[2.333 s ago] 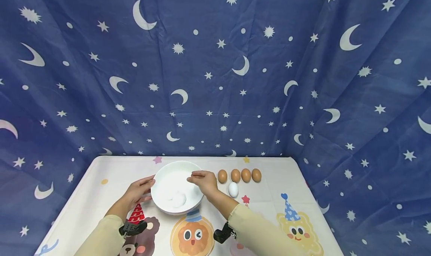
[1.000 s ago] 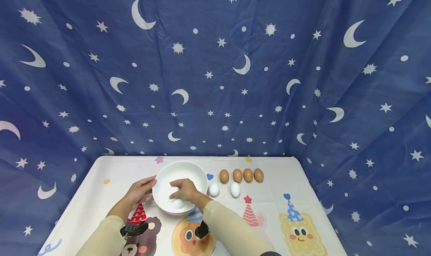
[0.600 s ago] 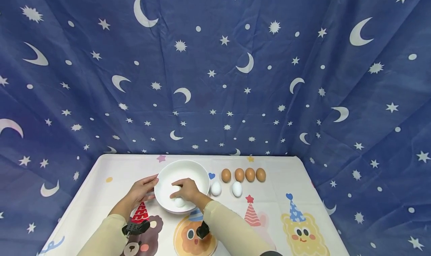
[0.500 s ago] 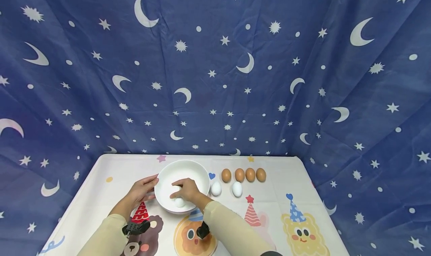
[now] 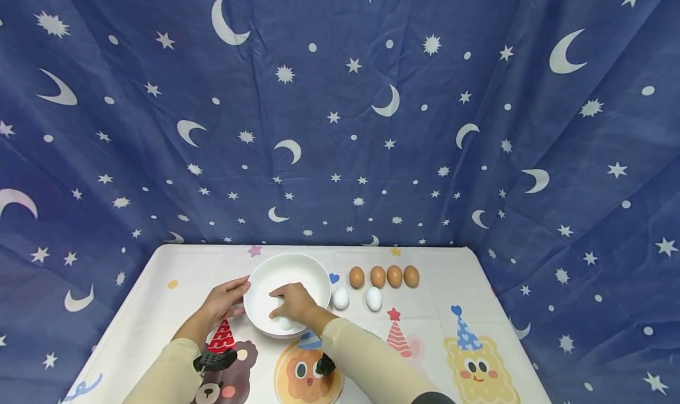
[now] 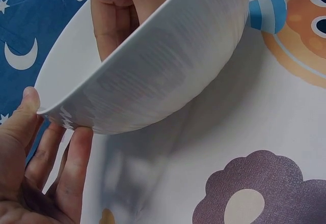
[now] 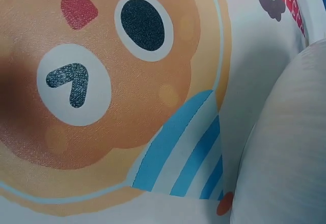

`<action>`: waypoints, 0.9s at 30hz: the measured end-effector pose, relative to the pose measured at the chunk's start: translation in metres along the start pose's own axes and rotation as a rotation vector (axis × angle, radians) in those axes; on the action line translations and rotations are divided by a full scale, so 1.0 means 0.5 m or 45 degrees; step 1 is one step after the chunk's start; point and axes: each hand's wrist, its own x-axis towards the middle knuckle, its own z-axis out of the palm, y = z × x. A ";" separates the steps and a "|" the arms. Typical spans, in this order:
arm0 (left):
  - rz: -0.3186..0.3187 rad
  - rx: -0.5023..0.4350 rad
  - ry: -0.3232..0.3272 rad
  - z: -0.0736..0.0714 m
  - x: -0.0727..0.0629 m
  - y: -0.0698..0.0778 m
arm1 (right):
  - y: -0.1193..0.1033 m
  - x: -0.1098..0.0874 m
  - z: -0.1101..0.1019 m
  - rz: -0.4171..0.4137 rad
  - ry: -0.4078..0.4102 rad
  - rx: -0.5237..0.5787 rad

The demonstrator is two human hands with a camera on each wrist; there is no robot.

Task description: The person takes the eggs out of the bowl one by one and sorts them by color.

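A white bowl stands near the middle of the table, tilted in the left wrist view. My left hand holds its left side; in the left wrist view the thumb is at the rim and fingers are underneath. Down inside the bowl, my right hand has thumb and fingers curled around a white egg, mostly hidden behind them. Another white egg peeks out below that hand. From the right wrist, only the bowl's outer wall is seen, not the hand.
Right of the bowl lie two white eggs, a nearer one and a farther one. Behind them is a row of several brown eggs. A cartoon-printed white cloth covers the table; a blue starry curtain hangs behind.
My right hand has gone from the bowl's right rim down to the eggs inside. A white egg beside the bowl, where my forearm was, now shows. The left hand keeps its hold.
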 end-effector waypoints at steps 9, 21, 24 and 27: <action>-0.002 -0.006 0.009 0.001 0.002 -0.004 | -0.006 -0.007 -0.009 -0.055 -0.016 -0.229; -0.012 -0.021 0.011 -0.002 0.003 0.001 | -0.004 -0.006 -0.014 -0.101 -0.026 -0.243; -0.005 -0.014 0.005 -0.001 0.002 0.002 | -0.002 -0.005 -0.012 -0.098 -0.019 -0.235; -0.014 -0.011 0.019 0.000 0.000 0.002 | 0.000 -0.005 -0.011 -0.090 0.000 -0.185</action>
